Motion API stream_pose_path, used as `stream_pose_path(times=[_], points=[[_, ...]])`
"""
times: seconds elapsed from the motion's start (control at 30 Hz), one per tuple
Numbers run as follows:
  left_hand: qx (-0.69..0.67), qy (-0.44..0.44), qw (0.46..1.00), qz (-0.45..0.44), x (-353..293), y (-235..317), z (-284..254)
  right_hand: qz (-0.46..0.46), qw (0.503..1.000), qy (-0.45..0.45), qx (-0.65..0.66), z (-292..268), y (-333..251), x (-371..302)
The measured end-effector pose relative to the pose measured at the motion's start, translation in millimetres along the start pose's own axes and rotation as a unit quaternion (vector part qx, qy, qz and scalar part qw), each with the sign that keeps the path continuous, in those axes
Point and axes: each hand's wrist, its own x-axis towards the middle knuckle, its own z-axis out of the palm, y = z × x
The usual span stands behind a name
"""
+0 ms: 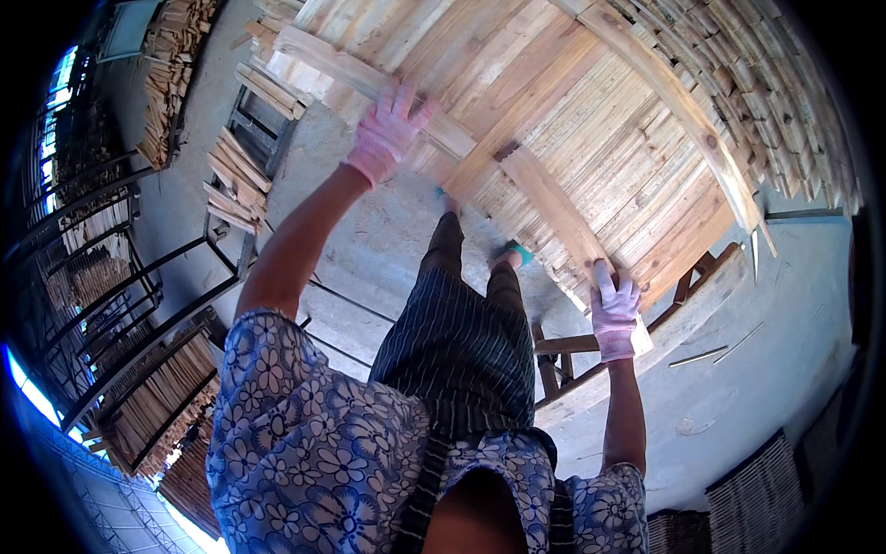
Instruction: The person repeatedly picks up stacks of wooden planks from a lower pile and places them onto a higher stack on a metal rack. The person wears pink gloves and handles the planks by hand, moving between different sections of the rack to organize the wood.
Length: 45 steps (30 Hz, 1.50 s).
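Observation:
My left hand [392, 134], in a pink-and-white glove, lies with its fingers spread on a long wooden strip [337, 65] along the near left edge of a board panel. My right hand [616, 309], in a matching glove, bends its fingers over the near end of another wooden strip [554, 205] that lies across the boards. The panel [600, 120] is made of many pale and reddish planks laid side by side. A longer, curved-looking batten [683, 111] crosses its far side. A pale piece [641, 340] shows beside my right wrist, its kind unclear.
Under the panel's right end stands a wooden trestle [568, 345]. Stacked boards [766, 83] fill the far right. Low racks with wood strips [238, 175] and black metal frames [138, 277] stand on the left. Thin sticks [699, 356] lie on the concrete floor [729, 397].

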Motion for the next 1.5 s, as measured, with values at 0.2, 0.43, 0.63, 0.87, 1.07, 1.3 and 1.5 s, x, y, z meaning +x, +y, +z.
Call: stream_pose_path(times=[0.2,0.43,0.63,0.87,1.07,1.3,1.5], points=[[0.019,-0.232,0.965,0.125,64,-27,-13,-0.031,0.999,-0.023,0.033,-47,-23,17],[0.033,-0.158,0.985,0.062,66,1,-2,-0.04,0.999,-0.011,-0.002,-2,-15,47],[0.014,-0.177,0.984,-0.01,54,9,-15,-0.02,0.998,-0.06,0.004,-12,-28,58],[-0.031,-0.151,0.988,0.008,73,17,21,0.08,0.985,-0.145,-0.056,-28,-61,51],[-0.5,0.07,0.857,-0.098,-23,-41,-23,0.049,0.953,-0.279,-0.105,-59,-230,116],[-0.642,-0.08,0.556,-0.522,-293,-192,93,-0.092,0.922,-0.362,0.099,52,-470,207],[-0.691,0.067,0.23,-0.682,-474,-304,180,-0.266,0.878,-0.374,0.138,128,-664,337]])
